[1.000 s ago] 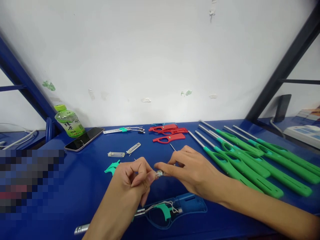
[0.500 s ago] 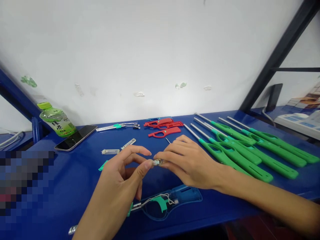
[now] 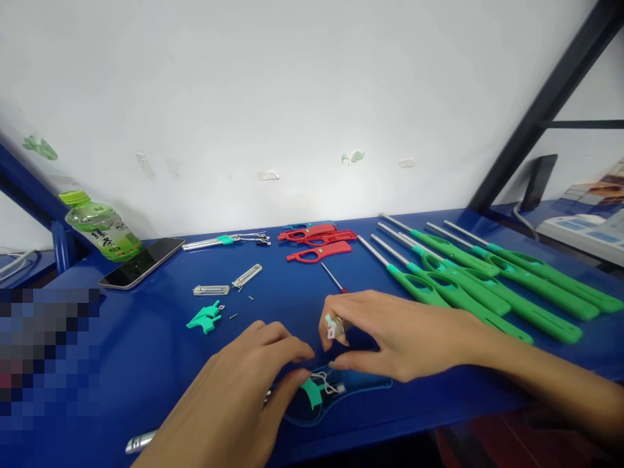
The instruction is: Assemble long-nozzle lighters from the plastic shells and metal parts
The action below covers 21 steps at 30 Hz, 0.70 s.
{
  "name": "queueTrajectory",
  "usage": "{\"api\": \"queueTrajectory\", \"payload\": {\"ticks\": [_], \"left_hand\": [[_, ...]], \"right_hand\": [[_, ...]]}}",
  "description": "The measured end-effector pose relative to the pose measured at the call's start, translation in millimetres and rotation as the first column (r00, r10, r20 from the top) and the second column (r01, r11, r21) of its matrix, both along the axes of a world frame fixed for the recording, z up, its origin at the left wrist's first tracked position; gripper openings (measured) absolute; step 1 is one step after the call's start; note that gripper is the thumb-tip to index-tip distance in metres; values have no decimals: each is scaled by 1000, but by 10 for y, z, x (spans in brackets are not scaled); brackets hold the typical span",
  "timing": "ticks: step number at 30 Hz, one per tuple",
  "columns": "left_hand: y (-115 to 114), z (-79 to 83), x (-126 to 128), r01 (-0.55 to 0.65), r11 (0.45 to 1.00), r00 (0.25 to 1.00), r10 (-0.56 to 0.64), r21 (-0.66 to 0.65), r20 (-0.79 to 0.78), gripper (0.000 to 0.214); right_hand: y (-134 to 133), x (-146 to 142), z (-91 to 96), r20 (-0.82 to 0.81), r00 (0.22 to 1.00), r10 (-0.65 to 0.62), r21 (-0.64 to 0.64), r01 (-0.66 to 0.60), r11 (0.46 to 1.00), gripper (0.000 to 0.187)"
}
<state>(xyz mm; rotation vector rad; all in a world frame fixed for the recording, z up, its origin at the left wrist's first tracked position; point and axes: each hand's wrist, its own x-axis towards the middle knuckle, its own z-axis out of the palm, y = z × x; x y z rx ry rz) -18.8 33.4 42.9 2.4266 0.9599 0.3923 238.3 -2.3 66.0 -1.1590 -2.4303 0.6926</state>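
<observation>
In front of me lies an open blue lighter half-shell [image 3: 375, 382] with a teal trigger [image 3: 312, 392] and white wires [image 3: 322, 377] inside. My left hand [image 3: 244, 383] is over its left end, hiding that part; thumb and fingers are apart just above the trigger, with nothing seen between them. Over the shell's right part is my right hand [image 3: 390, 335]. Its curled fingers hold a small white and metallic part [image 3: 333, 327], partly hidden, while the thumb is stretched out apart. A screwdriver [image 3: 334, 279] with a red handle lies just beyond my right hand.
Several green lighters [image 3: 468, 292] lie at the right. Red lighter shells [image 3: 319, 251] are at the back middle, wired metal tubes [image 3: 205, 242] left of them. Clear tanks [image 3: 210, 290], teal triggers [image 3: 205, 317], a phone [image 3: 141, 263] and a bottle [image 3: 104, 227] are at the left.
My hands have come apart and moved down toward the blue half-shell. The small part, earlier between both hands, is now in the right hand alone. Loose teal triggers and the screwdriver show more.
</observation>
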Motion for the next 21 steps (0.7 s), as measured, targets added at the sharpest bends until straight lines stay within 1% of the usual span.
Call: {"api": "queueTrajectory", "payload": {"ticks": [2, 5, 9, 11, 16, 21], "left_hand": [[-7, -4, -9, -9, 1000, 998, 8, -17, -67, 24], [-12, 14, -4, 5, 1000, 986, -9, -25, -164, 27], [-11, 51, 32, 39, 999, 972, -42, -17, -231, 27], [-12, 65, 57, 33, 999, 962, -43, -42, -270, 29], [-17, 82, 108, -3, 995, 927, -36, -104, -373, 30], [-22, 82, 127, -17, 993, 920, -31, -118, -391, 28]], "right_hand": [[15, 33, -19, 17, 999, 37, -35, -36, 999, 20], [41, 53, -63, 32, 997, 76, -54, -75, 996, 23], [59, 33, -122, 36, 992, 118, -49, -116, 992, 17], [62, 23, -147, 28, 991, 132, -44, -130, 990, 15], [65, 28, -191, 41, 988, 152, -2, -152, 988, 12], [70, 25, -210, 117, 979, 165, 96, -176, 980, 9]]}}
